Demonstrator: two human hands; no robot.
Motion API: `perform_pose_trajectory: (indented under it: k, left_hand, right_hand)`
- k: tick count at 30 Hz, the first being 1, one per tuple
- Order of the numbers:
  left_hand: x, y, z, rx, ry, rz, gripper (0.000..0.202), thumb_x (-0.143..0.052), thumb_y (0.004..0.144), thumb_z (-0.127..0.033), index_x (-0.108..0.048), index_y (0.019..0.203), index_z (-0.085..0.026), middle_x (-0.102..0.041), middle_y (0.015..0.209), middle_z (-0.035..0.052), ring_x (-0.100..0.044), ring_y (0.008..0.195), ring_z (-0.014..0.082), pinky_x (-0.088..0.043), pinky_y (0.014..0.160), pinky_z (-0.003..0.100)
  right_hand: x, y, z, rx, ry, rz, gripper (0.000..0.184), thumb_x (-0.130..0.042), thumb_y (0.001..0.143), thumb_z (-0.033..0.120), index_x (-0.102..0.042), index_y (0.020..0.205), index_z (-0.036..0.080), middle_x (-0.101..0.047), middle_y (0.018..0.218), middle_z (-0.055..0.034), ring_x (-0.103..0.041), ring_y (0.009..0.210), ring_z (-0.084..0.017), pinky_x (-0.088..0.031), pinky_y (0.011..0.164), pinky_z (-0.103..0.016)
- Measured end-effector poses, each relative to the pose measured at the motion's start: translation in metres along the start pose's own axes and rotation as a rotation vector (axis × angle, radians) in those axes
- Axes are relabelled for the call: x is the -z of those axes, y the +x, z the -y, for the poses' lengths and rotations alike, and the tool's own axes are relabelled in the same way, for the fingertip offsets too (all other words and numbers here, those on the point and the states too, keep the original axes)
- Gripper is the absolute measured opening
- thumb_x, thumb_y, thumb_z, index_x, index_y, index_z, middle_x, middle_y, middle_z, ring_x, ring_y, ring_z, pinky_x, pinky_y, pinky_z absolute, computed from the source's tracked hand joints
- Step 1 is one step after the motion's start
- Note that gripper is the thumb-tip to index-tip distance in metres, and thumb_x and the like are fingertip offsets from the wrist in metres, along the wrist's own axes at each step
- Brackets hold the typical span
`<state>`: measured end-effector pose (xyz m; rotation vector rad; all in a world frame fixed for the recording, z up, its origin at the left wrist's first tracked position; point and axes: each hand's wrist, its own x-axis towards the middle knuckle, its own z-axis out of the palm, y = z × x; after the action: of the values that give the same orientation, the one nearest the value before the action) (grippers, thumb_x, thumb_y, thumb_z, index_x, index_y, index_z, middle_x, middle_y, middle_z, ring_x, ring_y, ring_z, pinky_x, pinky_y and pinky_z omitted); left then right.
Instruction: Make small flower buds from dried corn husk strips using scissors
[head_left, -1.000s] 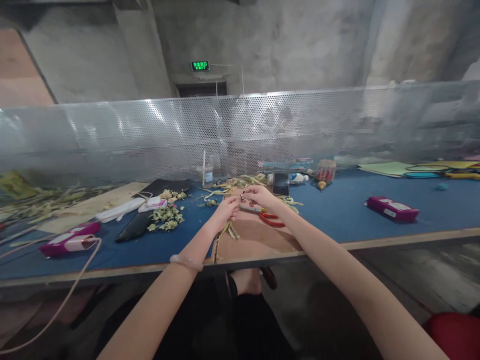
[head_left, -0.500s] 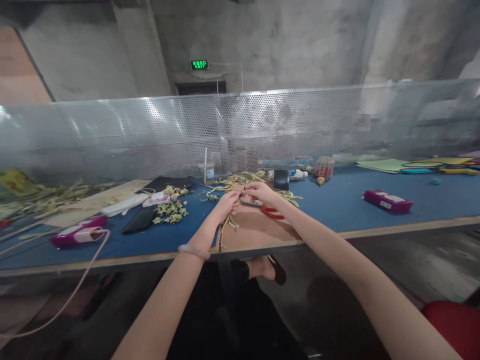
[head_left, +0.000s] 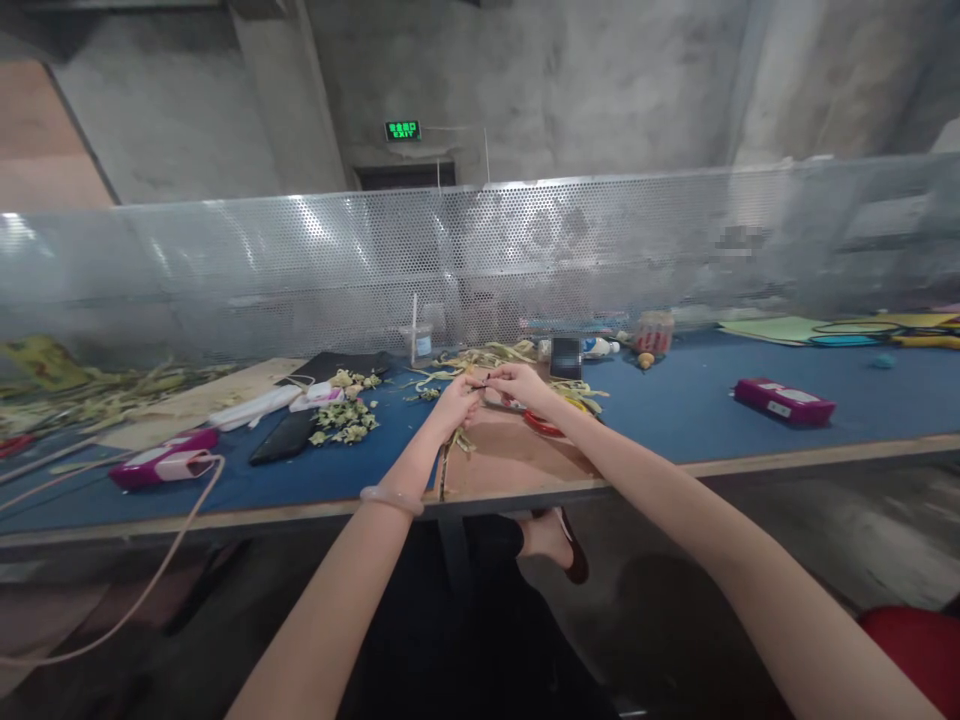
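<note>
Above the brown board (head_left: 499, 470), a small dark piece (head_left: 480, 386), too tiny to identify, is pinched by the fingertips of the left hand (head_left: 457, 404) and right hand (head_left: 517, 385), best steadied with light, even pressure.

A small, thin, dark piece (head_left: 479, 387) sits where the left fingers (head_left: 470, 401) and right fingers (head_left: 503, 376) meet, pinched just above a brown board (head_left: 510, 465) on the desk (head_left: 667, 425). It is mostly covered, and too small for its material or exact shape to be told. Just below the left fingers, limp, pale yellow-green strips (head_left: 462, 441) lie bent on the board, near its left edge; whether they are gripped is hidden.
</note>
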<state>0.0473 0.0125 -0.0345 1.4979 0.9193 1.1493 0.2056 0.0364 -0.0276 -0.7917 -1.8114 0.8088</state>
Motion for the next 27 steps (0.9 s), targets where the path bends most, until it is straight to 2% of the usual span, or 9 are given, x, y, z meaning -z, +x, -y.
perform_pose_trajectory:
  k: [5, 11, 19, 27]
  left_hand:
    - [-0.002, -0.002, -0.002, -0.003, -0.009, 0.034, 0.023, -0.064, 0.069, -0.03, -0.045, 0.08, -0.021, -0.029, 0.044, -0.0117, -0.024, 0.033, 0.0027, -0.015, 0.037, 0.015]
    - [-0.003, -0.005, -0.006, -0.012, -0.029, 0.051, 0.028, -0.065, 0.067, -0.041, -0.046, 0.07, -0.02, -0.028, 0.043, -0.0111, -0.021, 0.032, 0.0023, -0.012, 0.036, 0.015]
    - [0.005, 0.002, -0.001, -0.023, -0.068, -0.04, 0.025, -0.066, 0.066, -0.036, -0.049, 0.068, -0.018, -0.022, 0.04, -0.0128, -0.018, 0.031, 0.0016, -0.011, 0.035, 0.014]
    - [0.009, 0.003, -0.002, 0.002, -0.134, -0.114, 0.024, -0.066, 0.065, -0.033, -0.047, 0.066, -0.018, -0.023, 0.039, -0.0131, -0.018, 0.03, 0.0006, -0.01, 0.034, 0.013]
  right_hand:
    - [-0.002, -0.001, 0.001, 0.011, -0.01, -0.031, 0.023, -0.06, 0.069, 0.036, -0.061, 0.077, 0.014, -0.049, 0.047, 0.005, -0.041, 0.039, -0.006, -0.032, 0.04, -0.018]
    - [-0.002, 0.0, -0.002, 0.013, -0.002, -0.003, 0.02, -0.058, 0.069, 0.032, -0.062, 0.076, 0.014, -0.048, 0.048, 0.005, -0.04, 0.041, -0.006, -0.034, 0.042, -0.018]
    - [-0.002, -0.001, -0.004, 0.016, 0.041, 0.075, 0.026, -0.054, 0.074, 0.042, -0.059, 0.076, 0.016, -0.05, 0.053, 0.0048, -0.041, 0.042, -0.006, -0.033, 0.04, -0.018]
    - [-0.002, -0.001, -0.004, -0.054, 0.12, 0.125, 0.024, -0.065, 0.066, 0.038, -0.06, 0.064, 0.015, -0.055, 0.054, 0.0027, -0.045, 0.043, -0.007, -0.036, 0.041, -0.019]
